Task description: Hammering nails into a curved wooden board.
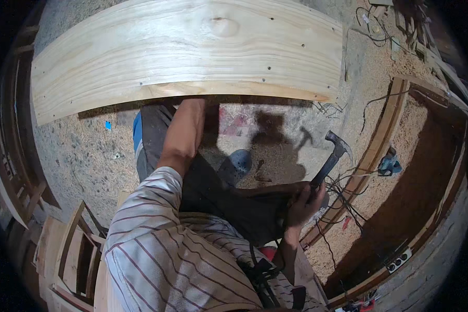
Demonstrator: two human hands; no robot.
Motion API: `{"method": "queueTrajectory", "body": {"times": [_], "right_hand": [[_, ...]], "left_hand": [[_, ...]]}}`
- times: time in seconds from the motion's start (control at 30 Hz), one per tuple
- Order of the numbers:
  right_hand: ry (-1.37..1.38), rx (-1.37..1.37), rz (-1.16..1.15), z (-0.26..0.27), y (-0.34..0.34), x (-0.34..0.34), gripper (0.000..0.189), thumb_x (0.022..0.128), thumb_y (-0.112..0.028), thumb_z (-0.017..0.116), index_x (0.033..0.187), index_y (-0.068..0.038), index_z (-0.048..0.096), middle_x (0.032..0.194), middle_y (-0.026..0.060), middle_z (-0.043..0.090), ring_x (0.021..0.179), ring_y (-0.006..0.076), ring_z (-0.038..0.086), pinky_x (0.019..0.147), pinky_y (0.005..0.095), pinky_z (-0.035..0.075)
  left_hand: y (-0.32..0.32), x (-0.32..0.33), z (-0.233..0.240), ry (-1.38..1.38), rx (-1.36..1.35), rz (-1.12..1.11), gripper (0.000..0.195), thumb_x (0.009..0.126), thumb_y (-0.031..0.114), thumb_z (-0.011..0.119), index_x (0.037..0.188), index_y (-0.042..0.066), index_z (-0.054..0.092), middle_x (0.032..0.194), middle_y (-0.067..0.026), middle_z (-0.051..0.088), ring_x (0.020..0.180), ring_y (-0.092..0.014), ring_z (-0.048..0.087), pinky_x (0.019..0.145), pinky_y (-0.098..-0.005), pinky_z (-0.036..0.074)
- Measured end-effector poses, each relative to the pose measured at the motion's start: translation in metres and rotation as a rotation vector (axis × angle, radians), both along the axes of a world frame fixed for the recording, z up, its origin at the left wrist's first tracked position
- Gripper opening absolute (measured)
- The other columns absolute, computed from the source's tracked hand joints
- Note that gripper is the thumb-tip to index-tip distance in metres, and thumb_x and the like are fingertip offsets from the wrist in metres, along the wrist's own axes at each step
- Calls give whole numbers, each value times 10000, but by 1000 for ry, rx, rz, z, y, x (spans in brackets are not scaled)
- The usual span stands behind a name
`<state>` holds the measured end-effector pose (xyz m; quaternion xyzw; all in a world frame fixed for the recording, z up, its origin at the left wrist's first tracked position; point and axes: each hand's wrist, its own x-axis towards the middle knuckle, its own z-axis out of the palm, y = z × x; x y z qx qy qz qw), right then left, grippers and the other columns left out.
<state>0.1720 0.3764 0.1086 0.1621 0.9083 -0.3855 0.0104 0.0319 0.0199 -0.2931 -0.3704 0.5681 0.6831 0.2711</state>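
Observation:
A wide pale wooden panel (187, 50) with dark nail or screw heads along its edges spans the top of the view. My left forearm reaches under its near edge, and the left hand itself is hidden beneath the panel. Low on the right, my right hand (306, 204) is closed around the handle of a claw hammer (329, 160). The hammer's head points up and away from me, apart from the panel. Several loose nails (331, 109) lie on the floor by the panel's near right corner.
A long wooden frame (378, 144) with sawdust inside stands at right, with tangled cables (341, 195) across its side. A power strip (399, 261) is at lower right. Wooden frame pieces (68, 249) are at lower left. A blue scrap (108, 125) lies on the littered floor.

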Motion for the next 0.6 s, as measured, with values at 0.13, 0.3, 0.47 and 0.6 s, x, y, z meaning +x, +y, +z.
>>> {"method": "queueTrajectory", "body": {"times": [0.13,0.3,0.47,0.6], "right_hand": [[19,-19,19,0,-2,-3,465,1040,-51,502,1495,-18,414,845,15,549,585,58,484,495,215,390],[-249,-120,273,59,-20,-58,612,960,-189,660,1484,39,439,1312,168,603,1038,198,625,902,341,509],[-197,-354,725,129,-12,-145,801,863,-478,738,1418,47,495,1484,220,469,1124,243,610,901,370,512],[-186,-821,876,151,-37,-206,822,819,-574,784,1342,14,548,1508,226,477,1147,226,598,925,336,474]], "left_hand": [[8,-13,4,-43,98,60,360,935,377,731,977,22,773,830,-88,719,831,-135,652,700,-296,534],[23,-17,28,-79,179,147,386,931,400,736,981,20,778,823,-81,722,842,-128,648,701,-291,527],[59,60,147,-88,263,187,407,927,418,739,984,18,782,818,-76,724,851,-121,644,701,-287,521],[-11,90,305,518,-127,-238,387,962,401,714,818,43,752,658,-17,655,599,-91,573,578,-308,480]]}}
